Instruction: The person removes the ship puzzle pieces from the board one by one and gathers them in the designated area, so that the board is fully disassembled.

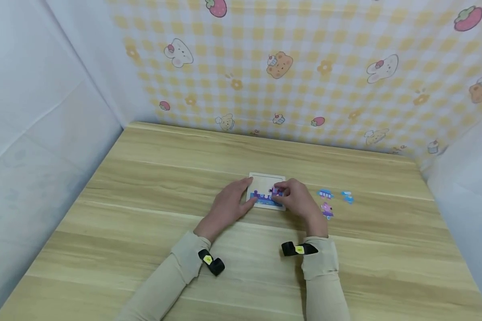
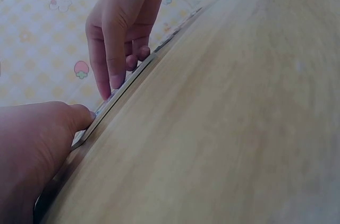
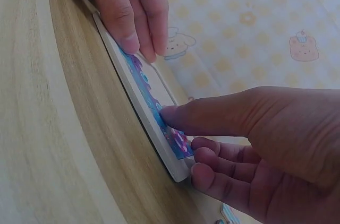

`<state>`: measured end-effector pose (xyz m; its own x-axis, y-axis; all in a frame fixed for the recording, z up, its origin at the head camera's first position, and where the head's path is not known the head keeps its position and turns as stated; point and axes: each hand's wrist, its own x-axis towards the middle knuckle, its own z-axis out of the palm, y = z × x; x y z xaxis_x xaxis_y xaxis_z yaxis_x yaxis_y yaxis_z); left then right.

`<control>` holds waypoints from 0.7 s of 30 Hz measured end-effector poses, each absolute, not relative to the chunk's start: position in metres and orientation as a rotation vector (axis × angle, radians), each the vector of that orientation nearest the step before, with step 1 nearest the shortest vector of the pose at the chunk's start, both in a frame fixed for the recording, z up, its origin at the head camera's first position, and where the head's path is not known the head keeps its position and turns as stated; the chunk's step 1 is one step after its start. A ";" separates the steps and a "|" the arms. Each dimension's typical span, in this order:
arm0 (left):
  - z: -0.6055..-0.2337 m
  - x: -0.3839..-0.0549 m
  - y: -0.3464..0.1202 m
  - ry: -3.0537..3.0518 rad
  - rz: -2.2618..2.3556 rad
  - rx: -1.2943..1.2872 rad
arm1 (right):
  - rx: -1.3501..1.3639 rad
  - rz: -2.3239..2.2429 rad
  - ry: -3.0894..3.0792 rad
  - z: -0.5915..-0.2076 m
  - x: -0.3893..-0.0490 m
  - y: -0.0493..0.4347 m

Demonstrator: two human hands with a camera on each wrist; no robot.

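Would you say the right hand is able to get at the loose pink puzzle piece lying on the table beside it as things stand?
Probably yes: the pink puzzle piece lies on the bare table just beside the right hand, with nothing between them, though that hand now presses on the puzzle board.

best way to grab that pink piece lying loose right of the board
Judging by its pose, pinch the pink piece by its outer edges, coming from above with the right hand. It lies flat on the table, apart from the two blue pieces, leaving room for fingers.

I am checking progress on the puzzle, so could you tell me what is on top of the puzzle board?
Blue and purple pieces fill the puzzle board along its near edge. The left hand and right hand cover its sides, hiding what lies beneath.
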<state>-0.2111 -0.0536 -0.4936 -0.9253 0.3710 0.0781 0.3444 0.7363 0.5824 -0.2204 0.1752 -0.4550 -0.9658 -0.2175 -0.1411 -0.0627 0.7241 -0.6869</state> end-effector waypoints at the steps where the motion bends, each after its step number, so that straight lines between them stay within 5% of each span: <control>1: -0.494 -0.211 -0.054 2.886 0.955 0.594 | -0.222 -1.072 2.717 -0.455 -0.221 0.175; 21: -0.494 -0.213 -0.053 2.891 0.963 0.603 | -0.225 -1.154 2.729 -0.459 -0.222 0.178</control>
